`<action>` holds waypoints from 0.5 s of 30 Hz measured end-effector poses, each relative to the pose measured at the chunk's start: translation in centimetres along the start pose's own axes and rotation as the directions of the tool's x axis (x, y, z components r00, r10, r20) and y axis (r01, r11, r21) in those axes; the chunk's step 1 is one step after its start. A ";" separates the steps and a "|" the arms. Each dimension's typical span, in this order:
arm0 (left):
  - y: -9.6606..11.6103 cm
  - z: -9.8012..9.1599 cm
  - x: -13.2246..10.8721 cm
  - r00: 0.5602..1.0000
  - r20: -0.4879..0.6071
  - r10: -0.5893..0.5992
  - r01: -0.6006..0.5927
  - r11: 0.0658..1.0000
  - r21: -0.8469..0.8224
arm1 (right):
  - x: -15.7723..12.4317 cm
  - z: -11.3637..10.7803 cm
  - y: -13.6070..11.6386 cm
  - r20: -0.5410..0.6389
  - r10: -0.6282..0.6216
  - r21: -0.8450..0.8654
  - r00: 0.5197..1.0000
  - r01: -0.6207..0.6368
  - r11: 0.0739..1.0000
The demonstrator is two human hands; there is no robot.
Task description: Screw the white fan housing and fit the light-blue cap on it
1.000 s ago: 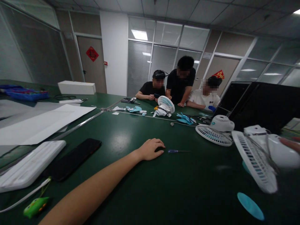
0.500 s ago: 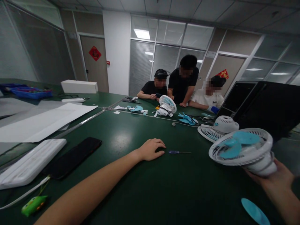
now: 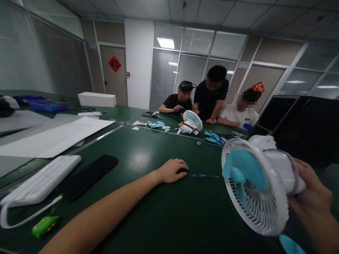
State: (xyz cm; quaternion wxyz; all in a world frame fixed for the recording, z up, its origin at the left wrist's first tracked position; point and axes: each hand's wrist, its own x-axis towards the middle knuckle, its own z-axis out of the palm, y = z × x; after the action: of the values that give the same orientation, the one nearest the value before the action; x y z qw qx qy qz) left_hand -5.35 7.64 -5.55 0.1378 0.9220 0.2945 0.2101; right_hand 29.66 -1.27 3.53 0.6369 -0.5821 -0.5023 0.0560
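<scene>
In my right hand [image 3: 312, 194] is a small white electric fan [image 3: 254, 190], its fingers wrapped round the motor housing. The fan is lifted off the table, its blue blades facing left and toward me, with no front grille over them. My left hand [image 3: 174, 170] rests flat on the green table [image 3: 148, 218], fingers stretched out and holding nothing. A small screwdriver [image 3: 205, 175] with a purple-blue handle lies just right of it. Below the held fan, a loose blue blade piece [image 3: 291, 244] shows at the bottom edge. Another white fan is mostly hidden behind the held one.
Left of my forearm lie a black phone [image 3: 91, 174], a white power strip [image 3: 42, 180] and a green charm [image 3: 45, 226]. Farther back stand another fan [image 3: 191, 122] and blue blades [image 3: 214, 137]. A black monitor [image 3: 304, 127] stands at right; several people are across the table.
My right hand has raised the fan and turned it, so the blades now face left and toward me. My left hand stays in place on the table. The view has shifted slightly.
</scene>
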 end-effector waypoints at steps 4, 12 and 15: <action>-0.4 0.2 0.1 1.000 -0.015 0.001 -0.002 0.999 -0.039 | -0.8 3.5 -5.0 0.395 -0.096 0.058 0.913 0.080 0.995; -1.1 0.6 0.6 0.997 -0.065 -0.048 0.034 0.980 -0.197 | -3.3 8.9 -8.7 0.827 -0.224 -0.123 0.515 0.555 0.823; -1.3 0.6 0.6 0.992 -0.094 -0.083 0.054 0.959 -0.279 | -4.3 9.4 -9.4 0.826 -0.208 -0.160 0.525 0.570 0.806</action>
State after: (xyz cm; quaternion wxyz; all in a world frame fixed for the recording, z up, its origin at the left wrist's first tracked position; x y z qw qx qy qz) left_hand -5.26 8.93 -6.41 0.2562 0.8708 0.3009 0.2923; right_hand 16.14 -0.59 6.82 0.2138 -0.4881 -0.8450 0.0457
